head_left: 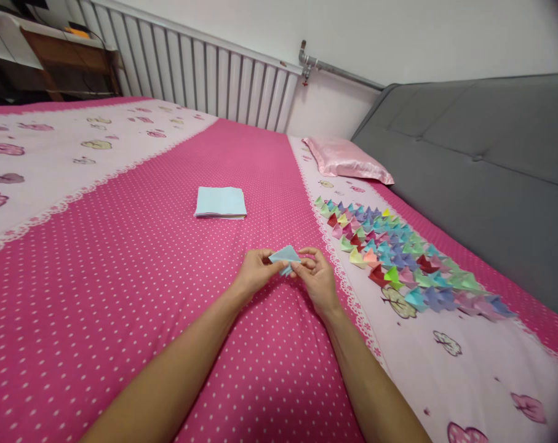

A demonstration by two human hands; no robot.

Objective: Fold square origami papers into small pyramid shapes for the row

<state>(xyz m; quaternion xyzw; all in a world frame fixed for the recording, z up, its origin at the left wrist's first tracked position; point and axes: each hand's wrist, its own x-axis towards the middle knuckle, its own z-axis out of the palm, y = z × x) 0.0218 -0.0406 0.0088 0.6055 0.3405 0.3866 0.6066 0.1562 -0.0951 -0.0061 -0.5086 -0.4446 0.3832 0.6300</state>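
Note:
A light blue folded paper (285,253), roughly triangular with its point upward, is held just above the pink dotted bedspread (205,271). My left hand (256,269) pinches its left side between thumb and fingers. On the opposite side, my right hand (316,277) grips the lower right part, its thumb on the near face. Part of the paper's lower edge is hidden by the thumbs. Beyond my hands, a stack of light blue paper sheets (221,202) lies flat on the bed.
Several rows of small folded paper boats (389,246) in many colours stand to the right. A pink satin pillow (346,160) lies farther back against the grey headboard (482,141). A white radiator (205,67) lines the wall, and a wooden desk (66,55) stands back left.

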